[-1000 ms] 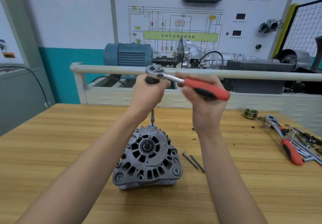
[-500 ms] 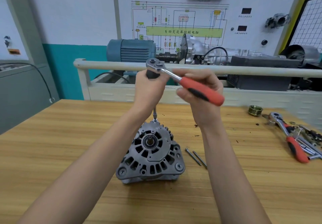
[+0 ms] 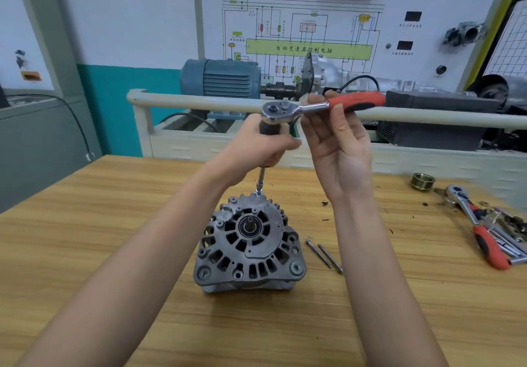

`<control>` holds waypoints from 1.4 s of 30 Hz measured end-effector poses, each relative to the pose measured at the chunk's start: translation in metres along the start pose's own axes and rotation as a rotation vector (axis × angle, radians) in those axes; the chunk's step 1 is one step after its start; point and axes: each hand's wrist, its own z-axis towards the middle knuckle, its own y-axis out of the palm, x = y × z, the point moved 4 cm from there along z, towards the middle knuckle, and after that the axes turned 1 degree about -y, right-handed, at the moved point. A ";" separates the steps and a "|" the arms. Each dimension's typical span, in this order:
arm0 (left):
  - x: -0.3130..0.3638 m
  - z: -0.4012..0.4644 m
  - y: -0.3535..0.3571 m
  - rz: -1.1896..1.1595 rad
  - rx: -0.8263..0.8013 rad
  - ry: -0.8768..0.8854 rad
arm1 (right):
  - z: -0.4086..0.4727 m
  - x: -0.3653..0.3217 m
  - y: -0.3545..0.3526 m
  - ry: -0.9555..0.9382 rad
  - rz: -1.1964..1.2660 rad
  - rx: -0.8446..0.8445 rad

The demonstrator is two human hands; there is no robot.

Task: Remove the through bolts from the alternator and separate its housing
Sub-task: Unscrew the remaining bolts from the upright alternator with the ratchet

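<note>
Grey cast-metal alternator [image 3: 248, 245] with a finned, vented housing stands near the middle of the wooden worktop [image 3: 85, 252], shaft end up. It looks heavy and rigid — it should sit steady under the tool, and when the halves come apart I'd judge the solid outer lugs the place to hold, not the thin fins.

At the 12 o'clock edge of the housing a slim steel extension with a socket [image 3: 259, 184] stands nearly upright on a through bolt. The left hand [image 3: 263, 147] grips the dark collar at the top of that extension, fingers curled round it, well above the alternator and not touching it. The right hand [image 3: 340, 150], at about 2 o'clock from the alternator, pinches the chrome ratchet with the red handle [image 3: 319, 106] between thumb and fingertips near the neck, palm open toward the camera — a light hold.

Two long steel through bolts [image 3: 323, 255] lie loose on the worktop just beside the housing at 3 o'clock — smooth, and likely to roll.
</note>
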 end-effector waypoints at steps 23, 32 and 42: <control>-0.001 0.002 0.000 0.002 0.217 -0.067 | -0.003 -0.005 0.007 -0.099 -0.081 -0.121; 0.001 -0.001 -0.007 0.062 0.139 -0.005 | -0.003 -0.006 0.006 -0.080 -0.192 -0.029; 0.004 -0.006 0.013 0.134 -0.133 0.025 | -0.001 -0.009 0.003 0.002 0.004 -0.012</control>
